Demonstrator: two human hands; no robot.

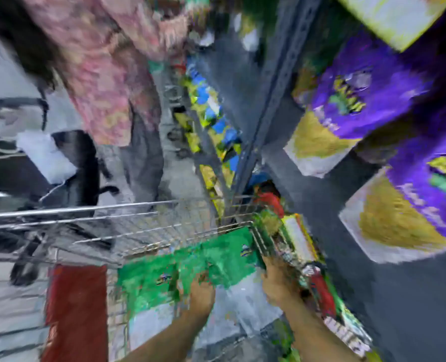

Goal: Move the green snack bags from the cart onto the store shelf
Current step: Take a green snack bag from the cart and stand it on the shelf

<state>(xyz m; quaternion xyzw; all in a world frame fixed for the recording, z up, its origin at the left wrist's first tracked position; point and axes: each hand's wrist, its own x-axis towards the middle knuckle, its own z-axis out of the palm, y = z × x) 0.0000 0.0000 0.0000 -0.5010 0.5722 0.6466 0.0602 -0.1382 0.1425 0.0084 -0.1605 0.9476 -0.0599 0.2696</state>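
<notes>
The frame is heavily blurred. A heap of green snack bags point(190, 265) lies in the wire cart point(107, 231) at the lower middle. My left hand point(201, 296) is down among the green bags with its fingers closed on one. My right hand point(279, 283) is at the cart's right edge, against bags that stand beside the shelf; whether it grips one is too blurred to tell. The dark metal store shelf point(274, 82) rises at the right.
Purple and yellow bags point(352, 100) fill the shelf at the right. Blue and yellow packets point(214, 121) line a lower row along the aisle. Another person in a pink patterned top point(107, 69) stands at the upper left. A red panel point(75, 309) sits on the cart's near end.
</notes>
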